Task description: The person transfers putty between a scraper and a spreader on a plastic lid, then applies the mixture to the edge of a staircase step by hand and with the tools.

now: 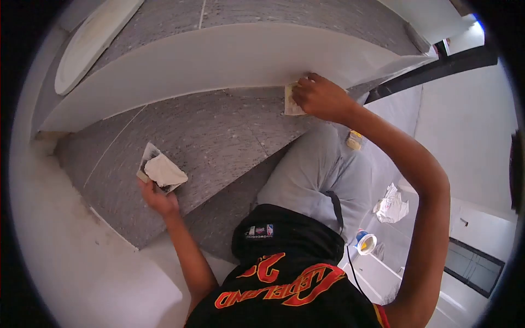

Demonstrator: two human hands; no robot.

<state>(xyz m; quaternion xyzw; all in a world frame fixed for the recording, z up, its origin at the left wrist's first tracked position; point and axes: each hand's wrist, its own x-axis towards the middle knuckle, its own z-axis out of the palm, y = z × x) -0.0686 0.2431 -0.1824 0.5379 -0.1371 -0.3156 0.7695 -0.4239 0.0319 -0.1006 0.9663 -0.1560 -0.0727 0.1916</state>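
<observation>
My left hand (159,199) grips a flat metal filling blade (149,152) from below, its face carrying a thick mound of off-white putty (165,170). This blade is over the grey speckled stair tread (202,142). Farther up and to the right, my right hand (324,99) has its fingers closed on a second, pale filling blade (291,104). That blade lies at the corner where the tread meets the white riser (235,57); the fingers partly cover it.
Another tread (257,13) lies above the riser. A black band (437,71) crosses the upper right. Lower on the right are a yellow item (354,140), a crumpled white bag (391,204) and a small white-and-blue tub (366,244). A white wall (71,213) borders the left.
</observation>
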